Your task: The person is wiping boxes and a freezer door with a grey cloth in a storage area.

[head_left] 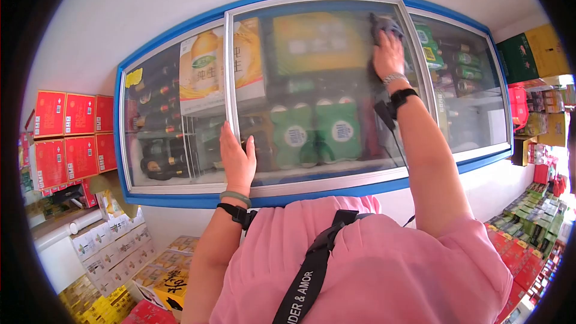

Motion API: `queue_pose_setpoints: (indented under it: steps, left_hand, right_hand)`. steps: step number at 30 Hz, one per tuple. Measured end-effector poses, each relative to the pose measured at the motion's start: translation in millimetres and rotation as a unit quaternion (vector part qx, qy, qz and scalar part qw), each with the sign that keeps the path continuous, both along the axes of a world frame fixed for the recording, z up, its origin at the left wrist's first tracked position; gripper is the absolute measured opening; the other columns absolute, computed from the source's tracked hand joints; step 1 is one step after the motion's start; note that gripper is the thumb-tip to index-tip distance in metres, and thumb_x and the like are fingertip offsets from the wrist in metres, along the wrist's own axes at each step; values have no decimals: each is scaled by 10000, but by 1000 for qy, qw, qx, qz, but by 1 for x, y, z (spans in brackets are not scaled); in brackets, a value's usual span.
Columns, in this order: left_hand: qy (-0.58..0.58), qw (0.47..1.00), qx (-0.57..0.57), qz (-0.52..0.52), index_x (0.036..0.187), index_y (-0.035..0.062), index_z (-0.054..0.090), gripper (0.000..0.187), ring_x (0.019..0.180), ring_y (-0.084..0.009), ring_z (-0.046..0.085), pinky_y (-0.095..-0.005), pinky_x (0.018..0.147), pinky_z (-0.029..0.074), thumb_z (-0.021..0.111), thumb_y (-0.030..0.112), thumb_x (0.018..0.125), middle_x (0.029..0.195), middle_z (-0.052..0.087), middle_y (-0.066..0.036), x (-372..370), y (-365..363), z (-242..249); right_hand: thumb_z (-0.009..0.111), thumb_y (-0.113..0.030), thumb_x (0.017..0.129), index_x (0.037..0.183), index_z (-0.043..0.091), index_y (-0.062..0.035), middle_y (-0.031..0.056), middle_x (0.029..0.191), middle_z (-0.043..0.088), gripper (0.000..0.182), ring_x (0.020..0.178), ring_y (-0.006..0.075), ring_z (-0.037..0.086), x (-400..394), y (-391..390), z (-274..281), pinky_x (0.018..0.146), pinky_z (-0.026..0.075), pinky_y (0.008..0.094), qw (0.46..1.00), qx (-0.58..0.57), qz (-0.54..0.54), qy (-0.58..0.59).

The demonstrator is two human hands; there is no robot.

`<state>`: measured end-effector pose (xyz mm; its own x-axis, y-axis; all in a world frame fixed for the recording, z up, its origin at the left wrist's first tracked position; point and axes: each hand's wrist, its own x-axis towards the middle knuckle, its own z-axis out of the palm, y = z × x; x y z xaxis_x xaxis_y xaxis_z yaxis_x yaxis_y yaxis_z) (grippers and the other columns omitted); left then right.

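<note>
A blue-framed chest freezer [318, 194] with sliding glass panels fills the middle of the head view. My right hand [389, 55] presses a dark cloth [384, 23] against the upper right of the middle glass panel [300, 90], which looks misted. My left hand [237, 155] rests at the panel's lower left, by its silver frame [228, 78], with nothing visible in it. Under the glass are green packs [294, 136], a yellow box [321, 42], a white and gold carton [204, 72] and dark bottles [162, 159].
Red boxes [49, 165] are stacked left of the freezer, with white cartons [114, 249] below them. A yellow box [547, 51] and a dark green box [517, 60] stand at the upper right. Stacked packs [531, 219] lie at the lower right.
</note>
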<state>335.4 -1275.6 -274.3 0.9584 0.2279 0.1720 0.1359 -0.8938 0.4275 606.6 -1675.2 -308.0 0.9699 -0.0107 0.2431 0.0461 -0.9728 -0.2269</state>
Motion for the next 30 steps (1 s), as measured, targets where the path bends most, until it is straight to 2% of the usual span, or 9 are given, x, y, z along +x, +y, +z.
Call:
queue_pose_setpoints:
  steps: [5, 7, 10, 17, 18, 20, 23, 27, 30]
  left_hand:
    - [4, 1000, -2, -2, 1505, -51, 266, 731, 1329, -460, 427, -502, 1118, 357, 630, 262, 954, 1435, 432, -311, 1, -1, 1]
    - [4, 1000, 3, -1, 1507, -50, 262, 737, 1327, -460, 429, -502, 1116, 359, 633, 262, 952, 1437, 430, -311, 0, -2, 2]
    - [-1, 1000, 17, -1, 1508, -50, 260, 742, 1322, -462, 432, -502, 1113, 361, 635, 266, 952, 1439, 427, -312, -1, -1, 0]
    - [-5, 1000, 3, -7, 1505, -54, 265, 736, 1299, -469, 448, -495, 1111, 364, 628, 276, 957, 1444, 422, -316, -1, 0, -3]
    - [-8, 1000, -6, -6, 1497, -57, 279, 723, 1306, -467, 444, -495, 1115, 362, 630, 271, 957, 1446, 422, -314, -1, 0, -2]
    - [-6, 1000, -16, -1, 1496, -55, 282, 718, 1318, -464, 434, -497, 1119, 358, 630, 270, 958, 1448, 422, -310, -1, -1, 0]
    - [-7, 1000, -23, -6, 1504, -42, 273, 718, 1344, -457, 414, -499, 1128, 350, 629, 262, 961, 1452, 420, -304, -2, 1, -3]
    - [-13, 999, -36, -19, 1511, -38, 262, 725, 1353, -462, 400, -502, 1132, 339, 630, 254, 958, 1454, 412, -309, -4, 3, -5]
    - [-25, 998, -52, -31, 1516, -43, 250, 747, 1368, -458, 387, -506, 1140, 323, 638, 252, 951, 1468, 396, -314, -4, 6, -8]
  right_hand:
    - [535, -184, 921, 1460, 457, -80, 191, 1522, 425, 554, 1437, 362, 351, 11, 146, 15, 1212, 245, 463, 978, 52, 204, 8]
    - [527, -163, 922, 1465, 454, -86, 189, 1520, 429, 554, 1441, 352, 349, -10, 205, 27, 1214, 242, 461, 951, -44, 306, 2]
    - [523, -175, 942, 1471, 446, -93, 162, 1555, 388, 541, 1454, 327, 339, -61, 263, 35, 1220, 235, 459, 926, 8, 376, 28]
    - [542, -240, 972, 1494, 424, -158, 106, 1594, 338, 541, 1491, 302, 287, -108, 226, 43, 1225, 226, 462, 875, 21, 477, 79]
    - [558, -192, 956, 1486, 432, -156, 119, 1580, 363, 546, 1475, 316, 314, -102, 213, 32, 1215, 259, 453, 888, 16, 456, 51]
    - [568, -153, 939, 1465, 458, -150, 143, 1549, 405, 538, 1444, 339, 355, -92, 172, 55, 1199, 295, 447, 922, 69, 365, 108]
    - [584, -137, 921, 1433, 490, -129, 170, 1510, 444, 520, 1407, 360, 393, -75, 91, 33, 1185, 316, 455, 971, 61, 229, 8]
    - [562, -203, 955, 1480, 439, -152, 154, 1563, 380, 542, 1440, 360, 342, -95, -20, 28, 1200, 279, 455, 998, 45, 30, 17]
    - [541, -213, 965, 1503, 400, -151, 164, 1575, 359, 560, 1445, 390, 326, -133, -47, 16, 1203, 270, 461, 997, 24, -71, -5]
